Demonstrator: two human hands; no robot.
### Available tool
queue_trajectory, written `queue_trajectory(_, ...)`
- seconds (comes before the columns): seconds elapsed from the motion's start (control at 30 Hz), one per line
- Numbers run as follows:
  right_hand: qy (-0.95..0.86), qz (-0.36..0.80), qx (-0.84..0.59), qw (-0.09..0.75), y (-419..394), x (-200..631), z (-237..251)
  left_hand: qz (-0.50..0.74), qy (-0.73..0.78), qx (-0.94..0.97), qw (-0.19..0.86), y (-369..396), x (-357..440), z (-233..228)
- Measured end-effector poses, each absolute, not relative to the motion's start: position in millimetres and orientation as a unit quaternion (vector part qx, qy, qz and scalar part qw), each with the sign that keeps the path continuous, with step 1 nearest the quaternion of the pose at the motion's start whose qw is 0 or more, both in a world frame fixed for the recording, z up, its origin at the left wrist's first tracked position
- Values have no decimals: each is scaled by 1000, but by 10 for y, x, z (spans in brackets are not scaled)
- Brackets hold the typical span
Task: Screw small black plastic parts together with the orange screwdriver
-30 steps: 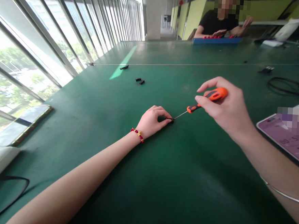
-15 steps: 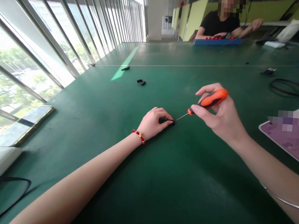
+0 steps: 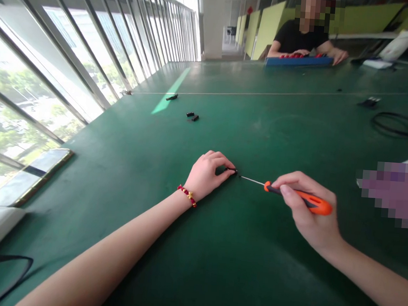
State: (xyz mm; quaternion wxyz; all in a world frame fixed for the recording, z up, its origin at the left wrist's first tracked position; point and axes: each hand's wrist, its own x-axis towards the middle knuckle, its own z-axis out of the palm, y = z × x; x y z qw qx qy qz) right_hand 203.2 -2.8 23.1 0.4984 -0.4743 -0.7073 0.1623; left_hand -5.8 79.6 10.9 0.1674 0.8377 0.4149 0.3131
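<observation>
Green matting covers the table (image 3: 259, 268), which fills most of the frame. At centre, the left hand (image 3: 206, 174) rests on the mat with its fingers curled down and pinched over a small black part (image 3: 231, 171), pressing it against the surface; only the part's right end shows beyond the fingertips. A red bead bracelet (image 3: 187, 194) circles the left wrist. To the right of centre, the right hand (image 3: 311, 216) is closed in a loose grip round the orange-and-black handle of a screwdriver (image 3: 296, 199), thumb and forefinger lying along the handle. The tool lies nearly level, its thin metal shaft pointing left, and its tip reaches the exposed end of the black part; whether tip and part actually touch cannot be told.

Further up the table, left of centre, lie two small black pieces (image 3: 192, 116) close together and, beyond them, a longer black piece (image 3: 172, 96). At the upper right a coiled black cable (image 3: 398, 125) rests on the mat, with a small black clip (image 3: 368, 102) just above it. At the left edge a phone (image 3: 31, 176) lies face up near the window railing. At the top of the frame another person (image 3: 299, 36) sits with both hands at a blue tray (image 3: 299, 61).
</observation>
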Motion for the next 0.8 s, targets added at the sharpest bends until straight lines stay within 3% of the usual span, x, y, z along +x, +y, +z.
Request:
queue_trajectory(0.1, -729, 120, -471, 483, 2, 2071, 177, 327, 417, 827, 187, 806, -65, 115)
queue_trajectory(0.3, -763, 145, -464, 427, 43, 2082, 141, 373, 435, 788, 226, 835, -94, 113)
queue_trajectory(0.47, -800, 127, -445, 382, 33, 2068, 137, 378, 422, 801, 195, 759, -70, 150)
queue_trajectory(0.8, -827, 45, -416, 376, 29, 2029, 147, 391, 404, 805, 189, 171, -3, 218)
